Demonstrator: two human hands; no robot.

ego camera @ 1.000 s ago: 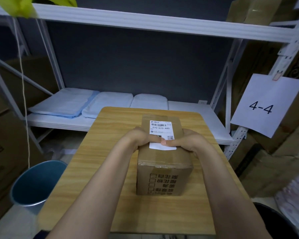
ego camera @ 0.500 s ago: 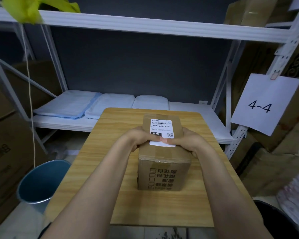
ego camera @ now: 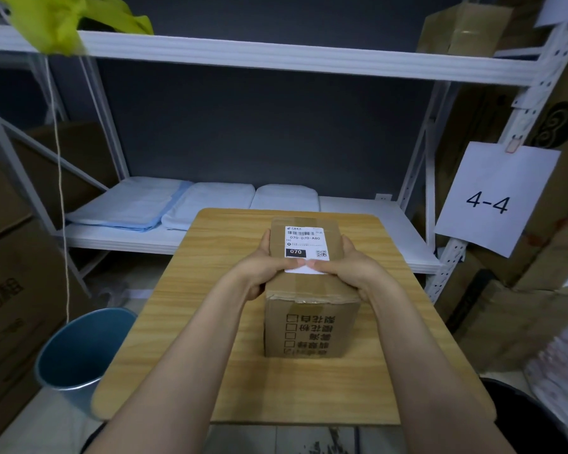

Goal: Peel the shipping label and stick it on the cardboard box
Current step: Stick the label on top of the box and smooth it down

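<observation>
Both hands' grip around cardboard box, thumbs covering shipping label's near edge.

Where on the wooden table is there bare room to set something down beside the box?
The table is bare left of the cardboard box, out to its left edge, and right of it toward the right edge. A narrow strip stays free behind the box. The middle is crowded: left hand and right hand press the shipping label, forearms crossing the near edge.
</observation>
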